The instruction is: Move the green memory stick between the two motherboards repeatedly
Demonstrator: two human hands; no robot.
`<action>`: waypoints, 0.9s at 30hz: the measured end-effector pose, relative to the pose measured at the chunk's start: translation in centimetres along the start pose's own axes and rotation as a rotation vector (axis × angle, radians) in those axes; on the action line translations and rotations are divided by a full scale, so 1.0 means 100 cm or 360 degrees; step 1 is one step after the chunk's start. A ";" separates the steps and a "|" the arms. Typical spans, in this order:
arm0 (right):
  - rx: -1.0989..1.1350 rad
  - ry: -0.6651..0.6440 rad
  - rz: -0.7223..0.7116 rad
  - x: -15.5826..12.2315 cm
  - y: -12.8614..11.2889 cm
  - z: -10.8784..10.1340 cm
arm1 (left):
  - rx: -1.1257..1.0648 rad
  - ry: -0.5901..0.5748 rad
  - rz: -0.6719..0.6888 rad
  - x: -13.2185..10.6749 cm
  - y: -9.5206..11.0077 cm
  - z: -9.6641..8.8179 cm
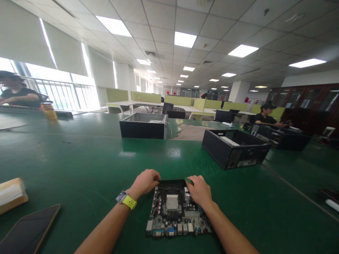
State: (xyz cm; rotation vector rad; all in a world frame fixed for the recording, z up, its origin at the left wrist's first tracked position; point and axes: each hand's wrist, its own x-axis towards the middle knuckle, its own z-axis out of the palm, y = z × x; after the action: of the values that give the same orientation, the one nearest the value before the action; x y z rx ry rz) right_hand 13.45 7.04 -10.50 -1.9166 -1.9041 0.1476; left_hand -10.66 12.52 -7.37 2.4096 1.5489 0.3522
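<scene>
A motherboard (182, 213) lies flat on the green table, its port side toward me and a square silver processor (172, 203) near its middle. My left hand (144, 181), with a yellow-strapped watch (126, 200) on the wrist, is closed at the board's far left corner; what its fingertips grip is hidden. Across the far edge, a dark strip (172, 183) runs between both hands. At the far right corner, my right hand (198, 190) pinches a thin green piece (189, 180) resembling a circuit-board edge. Most of that piece is covered by the fingers.
Open black computer cases (144, 129) (234, 150) stand beyond the board. Left lie a dark flat tablet-like slab (30, 229) and a pale packet (12, 194). An orange-brown container (49, 110) stands farther off. One person (19, 93) sits left; another (267, 116) works right beside a case (283, 137).
</scene>
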 end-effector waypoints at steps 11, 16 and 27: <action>0.0038 0.0007 -0.0037 -0.001 0.001 -0.001 | -0.0001 0.0002 -0.0001 0.000 -0.001 -0.002; 0.0010 -0.0002 -0.0025 -0.001 0.000 -0.002 | -0.0026 -0.0008 -0.0047 -0.001 0.002 -0.002; 0.0107 0.0054 -0.0014 0.000 0.002 0.001 | 0.0065 0.0260 0.0155 -0.014 0.036 -0.012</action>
State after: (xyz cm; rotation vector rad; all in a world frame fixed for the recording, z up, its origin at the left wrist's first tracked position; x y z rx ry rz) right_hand 13.58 7.08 -10.68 -1.8549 -1.8616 0.1737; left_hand -8.56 9.92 -5.11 2.5497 1.5202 0.5546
